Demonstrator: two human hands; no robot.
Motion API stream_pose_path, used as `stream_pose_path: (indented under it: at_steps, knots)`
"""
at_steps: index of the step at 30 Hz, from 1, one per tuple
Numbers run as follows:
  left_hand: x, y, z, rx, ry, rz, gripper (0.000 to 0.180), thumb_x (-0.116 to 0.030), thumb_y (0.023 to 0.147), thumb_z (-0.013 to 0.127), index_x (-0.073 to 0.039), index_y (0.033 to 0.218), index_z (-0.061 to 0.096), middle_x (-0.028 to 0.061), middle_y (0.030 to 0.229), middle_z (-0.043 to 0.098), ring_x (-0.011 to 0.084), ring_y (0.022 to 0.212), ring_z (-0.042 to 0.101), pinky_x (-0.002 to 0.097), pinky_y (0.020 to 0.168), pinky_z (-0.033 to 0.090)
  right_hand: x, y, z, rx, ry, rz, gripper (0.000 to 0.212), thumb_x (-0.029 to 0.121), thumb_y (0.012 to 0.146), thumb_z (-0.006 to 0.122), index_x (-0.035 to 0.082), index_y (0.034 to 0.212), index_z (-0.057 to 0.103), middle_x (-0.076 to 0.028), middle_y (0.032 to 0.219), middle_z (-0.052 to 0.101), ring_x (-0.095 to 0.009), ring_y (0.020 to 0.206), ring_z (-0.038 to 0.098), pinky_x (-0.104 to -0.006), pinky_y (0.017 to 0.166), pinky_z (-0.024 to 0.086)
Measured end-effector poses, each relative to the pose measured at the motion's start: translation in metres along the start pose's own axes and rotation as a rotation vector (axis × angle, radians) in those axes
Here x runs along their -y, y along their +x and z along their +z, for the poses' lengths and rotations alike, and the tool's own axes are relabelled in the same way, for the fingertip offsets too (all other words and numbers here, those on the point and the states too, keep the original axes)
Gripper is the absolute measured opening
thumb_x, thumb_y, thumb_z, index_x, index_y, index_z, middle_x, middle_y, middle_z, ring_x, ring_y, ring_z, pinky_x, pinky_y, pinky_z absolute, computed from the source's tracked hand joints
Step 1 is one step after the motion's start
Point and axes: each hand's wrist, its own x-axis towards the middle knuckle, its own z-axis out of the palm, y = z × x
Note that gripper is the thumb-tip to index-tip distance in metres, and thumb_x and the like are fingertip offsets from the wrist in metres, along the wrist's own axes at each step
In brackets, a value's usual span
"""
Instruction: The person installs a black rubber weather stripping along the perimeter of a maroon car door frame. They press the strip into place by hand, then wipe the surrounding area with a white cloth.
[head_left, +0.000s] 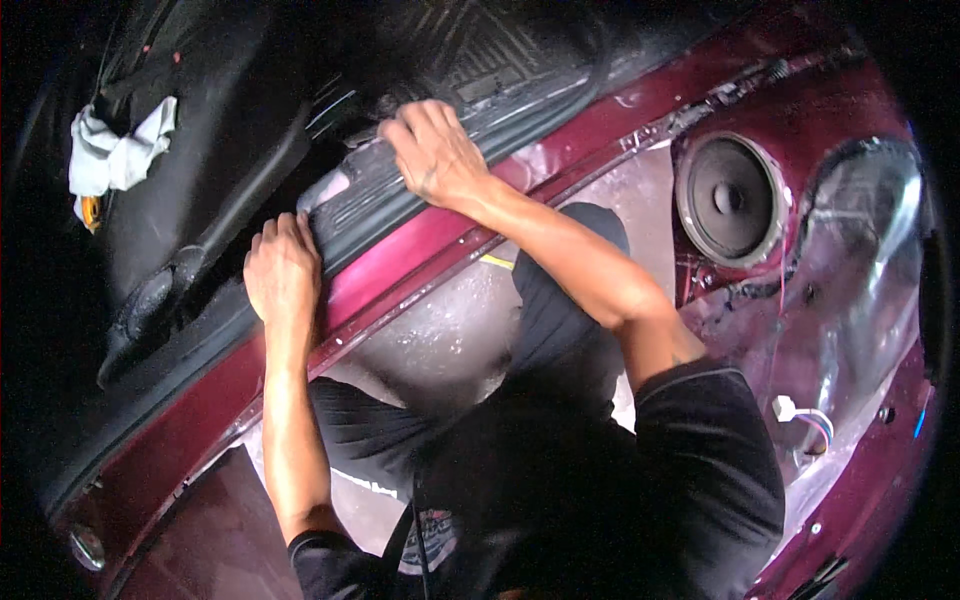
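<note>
Forward, both hands point(283, 275) point(440, 160) (right farther)

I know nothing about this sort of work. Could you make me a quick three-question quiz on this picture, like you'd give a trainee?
1. True or false: the round speaker sits to the right of the white cloth in the picture.
2. What do the left grip and right grip both touch?
A) a screwdriver
B) the dark trim
C) a steering wheel
3. What colour is the painted sill?

Key: 1. True; 2. B; 3. Red.
</note>
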Motion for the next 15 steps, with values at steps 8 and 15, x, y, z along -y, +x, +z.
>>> stream_pose_path:
  at_steps: [8, 15]
  knots:
    - [-0.031, -0.005, 0.0, -0.04, 0.037, -0.069, 0.034, -0.034, 0.1, 0.053, -0.003, 0.094, 0.065, 0.0186, 0.095, 0.065, 0.0371, 0.091, 0.063, 0.0489, 0.078, 0.05, -0.034, 0.034, -0.062, 0.096, -0.139, -0.033, 0.033, 0.008, 0.08, 0.061, 0.004, 0.112, 0.062, -0.02, 0.111, 0.058, -0.035, 0.105, 0.057, -0.0505, 0.093, 0.044]
    - [-0.034, -0.005, 0.001, -0.063, 0.084, -0.079, 0.035, -0.036, 0.097, 0.057, -0.002, 0.092, 0.068, 0.0183, 0.094, 0.065, 0.037, 0.092, 0.06, 0.0496, 0.08, 0.047, -0.088, -0.016, -0.045, -0.007, -0.17, 0.104, 0.03, 0.018, 0.094, 0.059, 0.006, 0.121, 0.06, -0.019, 0.107, 0.059, -0.04, 0.101, 0.058, -0.0531, 0.091, 0.046]
